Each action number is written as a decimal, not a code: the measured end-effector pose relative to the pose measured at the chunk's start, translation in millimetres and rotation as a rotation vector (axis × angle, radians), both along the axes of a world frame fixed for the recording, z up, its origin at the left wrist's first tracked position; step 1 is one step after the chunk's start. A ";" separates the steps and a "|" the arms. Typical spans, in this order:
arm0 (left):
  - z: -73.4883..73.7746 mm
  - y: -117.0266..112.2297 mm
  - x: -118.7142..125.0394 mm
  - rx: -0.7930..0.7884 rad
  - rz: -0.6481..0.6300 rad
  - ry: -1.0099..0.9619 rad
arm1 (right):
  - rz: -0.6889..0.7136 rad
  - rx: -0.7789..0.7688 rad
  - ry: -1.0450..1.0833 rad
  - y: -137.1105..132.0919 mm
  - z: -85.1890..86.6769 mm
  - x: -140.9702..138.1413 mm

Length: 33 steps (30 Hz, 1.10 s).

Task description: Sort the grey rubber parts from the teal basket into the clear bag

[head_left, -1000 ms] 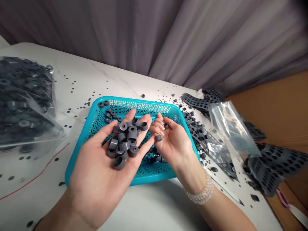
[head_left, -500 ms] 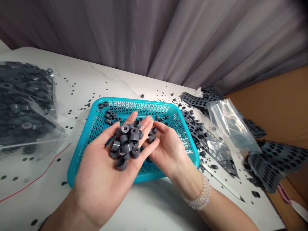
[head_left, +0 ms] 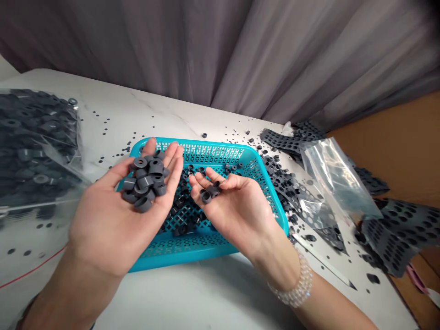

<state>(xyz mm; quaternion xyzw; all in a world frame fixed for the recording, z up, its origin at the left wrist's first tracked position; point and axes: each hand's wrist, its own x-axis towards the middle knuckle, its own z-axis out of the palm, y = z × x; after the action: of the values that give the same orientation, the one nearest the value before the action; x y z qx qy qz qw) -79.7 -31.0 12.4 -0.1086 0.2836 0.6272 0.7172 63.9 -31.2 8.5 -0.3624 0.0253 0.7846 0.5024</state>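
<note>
My left hand (head_left: 106, 220) is palm up over the left side of a blue basket (head_left: 220, 253), bearing a heap of dark grey round caps (head_left: 144, 178), some with a hole in the top. Its fingers curl slightly around the pile. Over the basket's middle, my right hand (head_left: 240, 206) faces up as well, with a few of the same caps (head_left: 209, 192) resting at its fingers, under the thumb. Loose dark caps (head_left: 180, 201) lie on the basket floor between and below the hands, partly hidden by them.
A clear bag full of caps (head_left: 37, 146) stands at the left. Right of the basket lie scattered dark pieces (head_left: 278, 169), perforated grey sheets (head_left: 398, 229), an empty clear bag (head_left: 337, 178) and a white pencil (head_left: 325, 261). Small dark discs dot the white table (head_left: 165, 110).
My left hand has moved left and up with its heap of caps, away from the right hand. The right hand has turned its palm further up, showing the caps at its fingers.
</note>
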 end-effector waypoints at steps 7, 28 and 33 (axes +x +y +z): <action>-2.8 -1.4 11.2 0.027 -0.144 0.040 | 0.138 0.211 -0.163 2.7 2.3 7.7; -1.7 -2.8 19.2 0.014 -0.253 0.028 | 0.279 0.811 -1.254 7.7 0.2 20.5; -4.8 -3.3 14.6 0.079 -0.229 -0.031 | 0.267 0.636 -0.945 8.5 -3.1 24.0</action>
<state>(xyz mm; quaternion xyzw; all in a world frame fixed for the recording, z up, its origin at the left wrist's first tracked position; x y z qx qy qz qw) -65.1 -34.3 7.6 -0.0567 0.2580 0.5502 0.7922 87.9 -22.7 5.4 -0.5044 -0.4841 0.5635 0.4401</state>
